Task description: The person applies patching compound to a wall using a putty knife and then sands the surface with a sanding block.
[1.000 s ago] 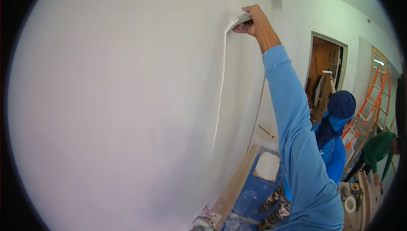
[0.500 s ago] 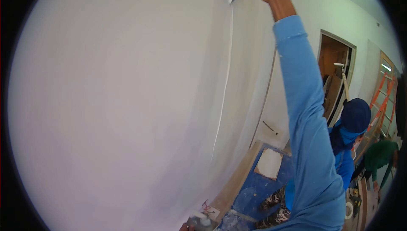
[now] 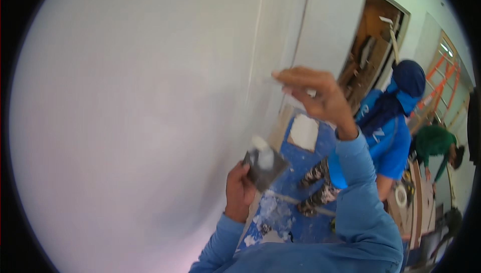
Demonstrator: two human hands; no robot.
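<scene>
My left hand (image 3: 238,193) is closed on a grey, flat putty scraper (image 3: 270,177) with a lump of white putty (image 3: 260,154) on it, held close to the wall. Above and to the right of it, my right hand (image 3: 318,95) is raised with its fingers bent together around a putty knife, blurred by motion. Only a faint, smeared trace of that knife's blade shows beyond the fingertips. On the pale wall (image 3: 130,102), a thin white line of putty (image 3: 257,27) runs downward, left of the right hand.
Close on the right stands a person in a blue shirt (image 3: 396,138) and dark head covering. Farther right, a person in green (image 3: 435,140) bends over boards. A white board (image 3: 303,132) lies on the blue floor covering (image 3: 315,228). An orange ladder (image 3: 441,87) stands beyond.
My right hand has come down from high on the wall, away from the putty line. My left hand has risen into view with the putty-loaded scraper. The view has tilted downward.
</scene>
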